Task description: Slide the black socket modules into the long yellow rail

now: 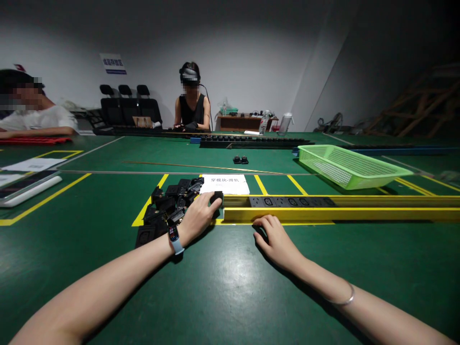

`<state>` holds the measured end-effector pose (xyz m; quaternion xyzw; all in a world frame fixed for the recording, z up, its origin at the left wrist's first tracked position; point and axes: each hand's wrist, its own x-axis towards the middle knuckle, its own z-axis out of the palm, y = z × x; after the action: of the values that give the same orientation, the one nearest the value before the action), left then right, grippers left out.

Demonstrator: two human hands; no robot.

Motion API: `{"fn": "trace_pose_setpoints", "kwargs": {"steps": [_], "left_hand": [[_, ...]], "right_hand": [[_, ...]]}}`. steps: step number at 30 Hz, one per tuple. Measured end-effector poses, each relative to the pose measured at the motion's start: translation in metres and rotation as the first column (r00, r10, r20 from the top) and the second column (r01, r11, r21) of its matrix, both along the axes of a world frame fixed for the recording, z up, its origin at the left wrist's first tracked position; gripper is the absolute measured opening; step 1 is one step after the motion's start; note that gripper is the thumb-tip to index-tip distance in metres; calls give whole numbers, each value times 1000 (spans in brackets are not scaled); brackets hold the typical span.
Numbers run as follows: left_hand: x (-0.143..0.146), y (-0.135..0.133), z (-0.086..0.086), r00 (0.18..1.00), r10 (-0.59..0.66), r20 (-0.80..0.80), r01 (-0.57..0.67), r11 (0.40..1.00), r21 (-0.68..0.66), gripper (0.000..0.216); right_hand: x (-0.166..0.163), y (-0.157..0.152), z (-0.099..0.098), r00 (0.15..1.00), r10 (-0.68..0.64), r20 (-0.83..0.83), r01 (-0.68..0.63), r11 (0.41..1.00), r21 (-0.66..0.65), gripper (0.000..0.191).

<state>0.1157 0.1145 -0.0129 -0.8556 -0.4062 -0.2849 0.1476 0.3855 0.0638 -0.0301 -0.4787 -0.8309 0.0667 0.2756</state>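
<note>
My left hand (198,214) is closed on a black socket module (216,196), held at the near-left end of a long yellow rail (280,215). Several black socket modules (294,201) sit in the rail's channel, a short way right of that end. Beside my left wrist lies a loose pile of black modules (165,206), partly hidden by the hand. My right hand (276,239) rests on the green table just in front of the rail, thumb and fingers apart and holding nothing. Its fingertips are close to the rail's front side; contact is unclear.
A paper label (225,184) lies behind the rail's end. Farther back are a green plastic basket (345,165), two black modules (240,159) and a thin rod (201,166). A tablet (27,186) lies at left. Two people sit beyond the table.
</note>
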Motion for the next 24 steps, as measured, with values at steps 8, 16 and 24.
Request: {"fn": "trace_pose_setpoints", "kwargs": {"steps": [8, 16, 24], "left_hand": [[10, 0, 0, 716, 55, 696, 110, 975, -191, 30], [23, -2, -9, 445, 201, 873, 458, 786, -415, 60], [12, 15, -11, 357, 247, 901, 404, 828, -388, 52]], "right_hand": [[-1, -1, 2, 1000, -2, -12, 2, 1000, -2, 16], [-1, -1, 3, 1000, -4, -18, 3, 1000, -4, 17], [0, 0, 1, 1000, 0, -10, 0, 1000, 1, 18]]}}
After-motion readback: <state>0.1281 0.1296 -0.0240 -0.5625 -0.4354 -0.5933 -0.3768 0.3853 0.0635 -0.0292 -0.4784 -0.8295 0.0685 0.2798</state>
